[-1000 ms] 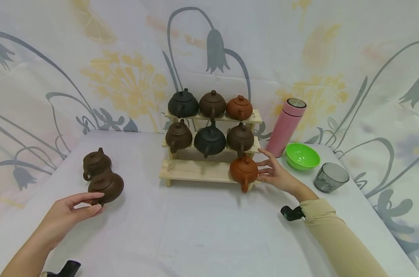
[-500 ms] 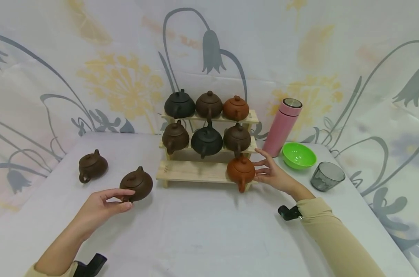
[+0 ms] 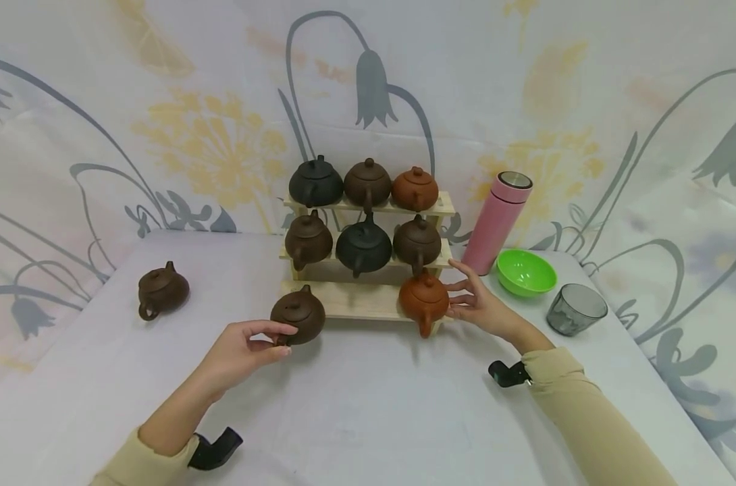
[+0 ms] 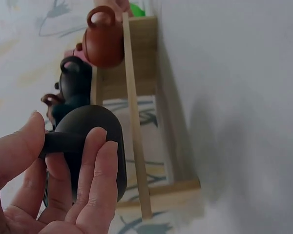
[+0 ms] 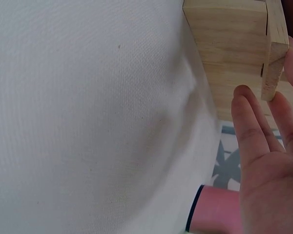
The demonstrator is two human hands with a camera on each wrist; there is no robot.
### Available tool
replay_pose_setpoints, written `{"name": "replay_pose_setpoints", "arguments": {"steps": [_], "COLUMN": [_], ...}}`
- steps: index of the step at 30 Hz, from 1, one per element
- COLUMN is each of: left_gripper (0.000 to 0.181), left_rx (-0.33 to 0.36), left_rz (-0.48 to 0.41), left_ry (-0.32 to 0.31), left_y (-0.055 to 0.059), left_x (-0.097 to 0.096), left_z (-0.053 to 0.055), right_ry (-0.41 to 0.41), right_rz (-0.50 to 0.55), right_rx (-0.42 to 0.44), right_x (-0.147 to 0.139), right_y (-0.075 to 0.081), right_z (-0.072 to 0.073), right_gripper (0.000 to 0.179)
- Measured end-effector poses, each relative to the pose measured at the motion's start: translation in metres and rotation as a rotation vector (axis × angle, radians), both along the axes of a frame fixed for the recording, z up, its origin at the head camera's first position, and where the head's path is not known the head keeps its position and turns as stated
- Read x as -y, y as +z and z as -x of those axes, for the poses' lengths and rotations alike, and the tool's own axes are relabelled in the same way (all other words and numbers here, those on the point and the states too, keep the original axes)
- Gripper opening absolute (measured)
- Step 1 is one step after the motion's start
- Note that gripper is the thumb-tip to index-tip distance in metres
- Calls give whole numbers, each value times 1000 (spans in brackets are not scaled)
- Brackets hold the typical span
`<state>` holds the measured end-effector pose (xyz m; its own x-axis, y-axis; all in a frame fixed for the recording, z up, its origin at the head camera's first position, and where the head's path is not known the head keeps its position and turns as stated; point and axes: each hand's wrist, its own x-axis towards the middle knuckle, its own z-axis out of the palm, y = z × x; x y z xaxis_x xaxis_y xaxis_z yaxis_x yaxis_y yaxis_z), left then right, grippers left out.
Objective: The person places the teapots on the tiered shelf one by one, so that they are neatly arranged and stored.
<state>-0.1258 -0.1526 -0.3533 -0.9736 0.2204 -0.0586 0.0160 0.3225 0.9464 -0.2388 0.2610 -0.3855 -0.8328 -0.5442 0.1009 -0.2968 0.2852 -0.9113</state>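
Note:
My left hand (image 3: 243,354) pinches a dark brown teapot (image 3: 299,318) by its handle. This teapot is in front of the left end of the lowest shelf, overlapping the board in the head view. In the left wrist view the teapot (image 4: 100,131) looks nearly black, with thumb and fingers around its handle. My right hand (image 3: 480,304) is at the right end of the wooden stand (image 3: 350,299), beside an orange-brown teapot (image 3: 425,297) on the lowest shelf. In the right wrist view its extended fingers (image 5: 251,129) touch or nearly touch the shelf board's end (image 5: 276,48).
Several teapots stand on the upper two shelves, among them a black one (image 3: 364,248). Another brown teapot (image 3: 163,289) sits on the white table at the left. Right of the stand are a pink thermos (image 3: 495,226), a green bowl (image 3: 526,273) and a grey glass (image 3: 576,310).
My left hand has carried the brown teapot rightward, away from the other one at the left, to the lowest shelf's left end. My right hand has stayed in place at the stand.

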Motion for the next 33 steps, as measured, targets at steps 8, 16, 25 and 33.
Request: {"name": "replay_pose_setpoints", "arguments": {"steps": [8, 16, 25, 33], "left_gripper": [29, 28, 27, 27], "left_rx": [15, 27, 35, -2], "left_rz": [-30, -24, -80, -105], "left_ry": [5, 20, -26, -12], "left_y": [-1, -3, -4, -9], "left_x": [-31, -55, -83, -105], "left_z": [17, 29, 38, 46], "right_ry": [-7, -7, -3, -3], "right_rz": [4, -2, 11, 11], "right_rx": [7, 29, 34, 34], "right_x": [0, 1, 1, 0], "right_y": [1, -1, -1, -1], "right_z": [0, 1, 1, 1], "right_gripper": [88, 89, 89, 90]}}
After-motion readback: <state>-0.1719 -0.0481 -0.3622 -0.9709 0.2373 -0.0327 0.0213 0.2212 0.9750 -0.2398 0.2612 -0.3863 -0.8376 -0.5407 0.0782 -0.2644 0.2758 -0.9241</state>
